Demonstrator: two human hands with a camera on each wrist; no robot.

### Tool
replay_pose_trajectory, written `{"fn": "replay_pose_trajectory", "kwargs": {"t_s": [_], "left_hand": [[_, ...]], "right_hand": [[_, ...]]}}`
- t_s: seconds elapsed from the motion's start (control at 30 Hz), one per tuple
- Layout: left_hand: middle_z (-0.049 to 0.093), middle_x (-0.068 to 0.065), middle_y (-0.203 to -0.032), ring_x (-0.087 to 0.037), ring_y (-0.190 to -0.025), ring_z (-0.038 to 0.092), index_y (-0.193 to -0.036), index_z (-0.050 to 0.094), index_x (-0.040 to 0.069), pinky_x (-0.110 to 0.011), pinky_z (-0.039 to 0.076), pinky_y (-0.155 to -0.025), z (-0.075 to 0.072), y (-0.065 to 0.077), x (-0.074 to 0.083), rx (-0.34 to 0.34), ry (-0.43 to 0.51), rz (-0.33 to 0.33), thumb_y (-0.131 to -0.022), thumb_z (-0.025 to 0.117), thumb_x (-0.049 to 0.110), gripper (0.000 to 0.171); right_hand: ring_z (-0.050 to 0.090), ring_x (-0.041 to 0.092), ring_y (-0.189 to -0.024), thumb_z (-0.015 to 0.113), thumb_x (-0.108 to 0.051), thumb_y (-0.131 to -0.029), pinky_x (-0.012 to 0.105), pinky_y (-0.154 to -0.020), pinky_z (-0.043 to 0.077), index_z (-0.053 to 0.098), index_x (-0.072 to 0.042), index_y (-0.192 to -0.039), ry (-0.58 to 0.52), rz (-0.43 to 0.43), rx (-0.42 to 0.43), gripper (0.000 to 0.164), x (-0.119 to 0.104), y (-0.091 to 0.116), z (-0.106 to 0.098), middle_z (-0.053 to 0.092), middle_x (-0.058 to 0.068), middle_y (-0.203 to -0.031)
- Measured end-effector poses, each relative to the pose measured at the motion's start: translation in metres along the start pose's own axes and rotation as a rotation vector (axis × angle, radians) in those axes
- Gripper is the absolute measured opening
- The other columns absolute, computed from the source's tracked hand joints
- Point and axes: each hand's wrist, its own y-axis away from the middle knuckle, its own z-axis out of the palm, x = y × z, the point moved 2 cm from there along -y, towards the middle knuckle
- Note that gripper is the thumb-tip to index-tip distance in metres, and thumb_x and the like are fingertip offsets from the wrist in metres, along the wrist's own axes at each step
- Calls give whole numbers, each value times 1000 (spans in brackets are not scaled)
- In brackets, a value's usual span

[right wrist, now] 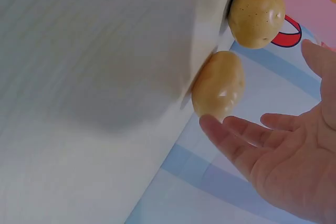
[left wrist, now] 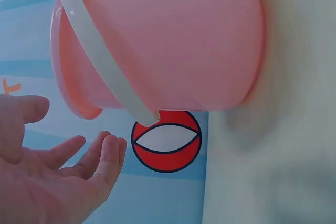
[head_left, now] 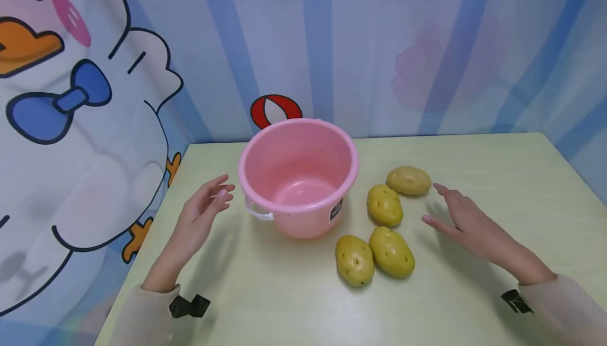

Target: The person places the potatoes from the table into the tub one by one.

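A pink bucket (head_left: 299,224) stands upright on the table, its visible inside bare. Its white handle (left wrist: 100,51) hangs down its side. My left hand (head_left: 195,222) hovers left of the bucket, fingers relaxed and holding nothing; a gap shows between them. Right of the bucket lie several potatoes: a paler one at the back (head_left: 409,180), one before it (head_left: 384,205), and a touching pair nearer me (head_left: 354,260) (head_left: 392,251). My right hand (head_left: 476,225) is held beside the back potato, fingers extended, with nothing in it. Whether a fingertip touches that potato, I cannot tell.
The pale table (head_left: 474,161) ends at a back edge against a blue striped backdrop (head_left: 370,46). A large cartoon duck (head_left: 95,167) is printed on the left side. Dark clips (head_left: 189,306) sit at the sleeve cuffs.
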Motion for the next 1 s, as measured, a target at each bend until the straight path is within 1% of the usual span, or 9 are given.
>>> {"fn": "replay_pose_trajectory", "kwargs": {"t_s": [0.17,0.27,0.43,0.63,0.83,1.0], "left_hand": [[55,-19,-137,-33,-120,58,-151,39,5,-22,52,-91,-1,-5,6,-22,53,-39,-107,49,27,51],[54,-17,-139,-34,-121,57,-152,38,6,-25,53,-91,-1,-7,9,-34,99,-63,-105,52,30,54],[52,-15,-140,-34,-122,57,-154,35,8,-30,53,-92,2,-12,15,-50,160,-91,-105,53,30,57],[51,-13,-141,-22,-115,61,-154,35,10,-33,54,-91,5,-19,21,-53,204,-127,-104,53,34,59],[51,-13,-140,-25,-114,60,-153,37,10,-33,56,-88,9,-28,26,-54,216,-148,-103,55,35,59],[52,-15,-137,-27,-113,60,-155,35,11,-34,57,-85,11,-33,29,-43,210,-179,-102,57,35,62]], "right_hand": [[45,48,-124,55,-46,-101,65,-96,40,26,10,-151,10,-54,9,80,-6,-8,-1,36,33,-146],[53,45,-115,56,-45,-101,60,-90,48,29,10,-150,7,-65,2,79,-10,-12,-2,40,31,-143],[56,42,-112,57,-46,-100,54,-86,53,30,8,-150,1,-72,-9,78,-19,-16,-1,42,29,-142],[57,41,-109,59,-43,-100,50,-81,55,31,7,-149,-10,-100,-31,76,-30,-25,1,41,28,-144],[58,41,-108,62,-39,-99,51,-84,54,34,8,-147,-19,-155,-50,72,-38,-34,3,42,28,-144],[55,40,-117,61,-38,-100,51,-90,52,37,7,-146,-43,-187,-59,70,-43,-41,6,44,27,-142]]}}
